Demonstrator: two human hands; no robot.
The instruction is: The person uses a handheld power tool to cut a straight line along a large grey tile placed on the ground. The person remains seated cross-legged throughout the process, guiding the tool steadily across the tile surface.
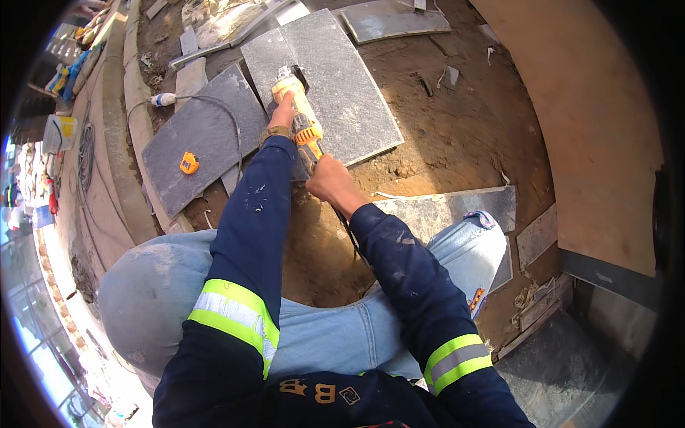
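A yellow and black angle grinder (305,121) is held in both hands over a large grey stone slab (349,93). My left hand (283,113) grips it near the head, at the far end. Its rear end is wrapped by my right hand (334,182), and a dark cord trails from there toward my lap. The grinder's head lies at the slab's upper left part, beside a faint line across the stone; whether the disc touches the slab is hidden. Left of it lies another grey slab (171,153) with an orange tape measure (189,162) on it.
A plug connector (163,100) on a looped cable lies by the left slab. More stone pieces (396,21) lie on the brown dirt (457,121). A slab (457,210) sits by my right knee. A tan board (592,107) stands at right; a white bucket (60,134) at left.
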